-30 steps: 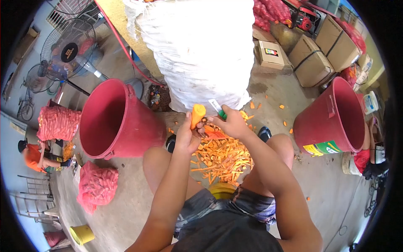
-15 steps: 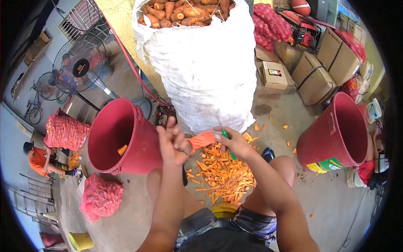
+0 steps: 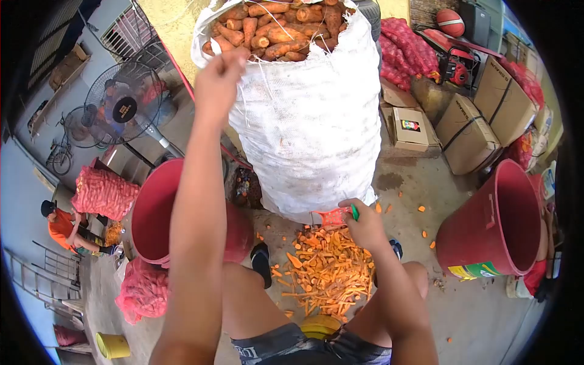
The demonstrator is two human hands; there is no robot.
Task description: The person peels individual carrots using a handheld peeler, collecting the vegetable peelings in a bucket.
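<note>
Centrally, a white sack of carrots stands above orange peelings, the half-curled left hand at the sack's upper-left rim, its hold unclear, the right hand, centre-right, closed around an orange-red tool and green handle.

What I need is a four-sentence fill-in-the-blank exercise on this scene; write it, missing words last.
The person's ____ hand is raised near the sack's mouth.
The tall sack is coloured ____.
The bucket at lower left is coloured ____.
The ball at upper right is a ____.

Missing words: left; white; yellow; basketball.
</note>
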